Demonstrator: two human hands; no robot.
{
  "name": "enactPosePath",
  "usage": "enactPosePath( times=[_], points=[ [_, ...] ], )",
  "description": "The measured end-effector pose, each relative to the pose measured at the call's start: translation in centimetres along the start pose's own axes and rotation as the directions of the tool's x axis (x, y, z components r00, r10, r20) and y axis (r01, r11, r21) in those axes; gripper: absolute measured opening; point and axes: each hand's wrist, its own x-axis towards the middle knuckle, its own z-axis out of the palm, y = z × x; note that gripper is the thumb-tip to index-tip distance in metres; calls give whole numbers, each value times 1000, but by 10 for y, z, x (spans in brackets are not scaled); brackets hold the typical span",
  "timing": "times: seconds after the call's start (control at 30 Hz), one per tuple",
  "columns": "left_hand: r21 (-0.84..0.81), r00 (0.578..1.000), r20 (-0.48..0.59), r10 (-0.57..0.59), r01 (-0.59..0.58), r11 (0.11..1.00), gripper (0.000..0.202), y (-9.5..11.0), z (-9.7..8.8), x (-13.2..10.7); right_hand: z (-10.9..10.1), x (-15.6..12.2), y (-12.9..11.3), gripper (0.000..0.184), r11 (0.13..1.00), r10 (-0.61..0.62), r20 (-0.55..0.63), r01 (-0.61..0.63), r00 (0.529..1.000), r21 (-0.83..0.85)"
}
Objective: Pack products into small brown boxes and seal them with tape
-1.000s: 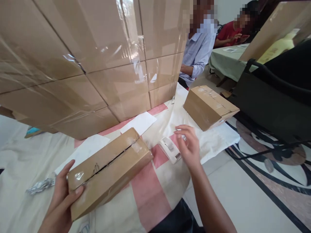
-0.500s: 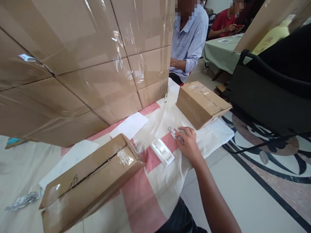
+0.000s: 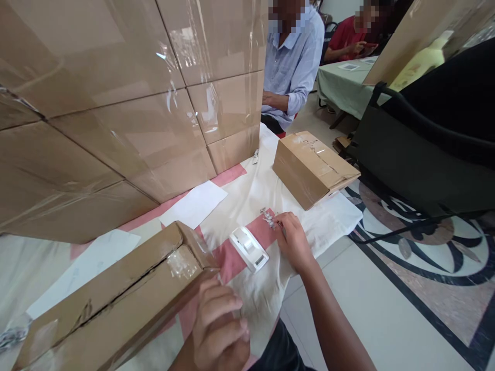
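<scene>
Our right hand at crumpled scrap on cloth-covered bench, fingers nearly together; whether they grip scrap, we cannot tell. Our left hand near long taped box, fingers half unfolded, loosely curled, nothing held. White device lies between box and scrap; second box beyond right hand.

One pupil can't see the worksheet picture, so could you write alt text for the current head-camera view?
A person's right hand is at crumpled scraps on a pink-and-cream cloth, beside a white object; the left hand hangs near a taped cardboard box. Beyond are stacked boxes and two other people.
</scene>
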Motion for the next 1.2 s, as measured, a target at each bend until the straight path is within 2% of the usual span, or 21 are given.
enactPosePath(
  times=[0.07, 0.1, 0.27, 0.37, 0.47, 0.57, 0.63, 0.77, 0.87, 0.93, 1.1, 1.2],
  points=[
    [-79, 998, -7, 64, -65, 995, 19, -1, 11, 13, 0, -2, 2, 15, 999, 12, 3, -12, 1000, 35],
    [-105, 998, 9, 59, -58, 993, 19, -2, 16, 17, -1, -3, 2, 16, 998, 14, 12, -15, 1000, 62],
    [-89, 978, 190, -86, 105, 991, 21, -6, 29, 10, -6, -5, -1, 34, 977, -78, 71, 62, 994, 206],
    [-26, 964, 216, -153, 162, 986, 21, -6, 33, 5, -7, -3, -3, 35, 980, -124, 93, 107, 988, 166],
    [69, 948, 251, -194, 183, 981, 24, -5, 35, 11, -6, -3, -4, 35, 984, -141, 105, 127, 984, 128],
    [180, 912, 341, -228, 175, 968, 41, -6, 41, 31, -5, -6, -4, 42, 988, -125, 114, 114, 986, 100],
    [275, 871, 416, -263, 156, 949, 49, -6, 48, 49, -3, -8, -4, 53, 995, -91, 114, 84, 989, 61],
    [389, 760, 562, -327, 107, 915, 41, -9, 69, 82, 2, -9, -1, 78, 997, -76, 109, 78, 991, -11],
    [435, 705, 614, -354, 71, 897, 31, -11, 78, 95, 3, -8, 1, 87, 996, -64, 91, 69, 994, -48],
    [462, 689, 624, -369, 56, 885, 26, -11, 80, 99, 2, -9, 2, 89, 997, -41, 76, 45, 996, -58],
    [509, 695, 601, -395, 48, 859, 26, -14, 79, 103, 0, -10, 4, 88, 999, -35, 82, 36, 996, -13],
    [512, 680, 623, -385, 17, 859, 25, -19, 80, 108, 1, -11, 6, 86, 1000, -22, 74, 21, 997, 13]
  ],
)
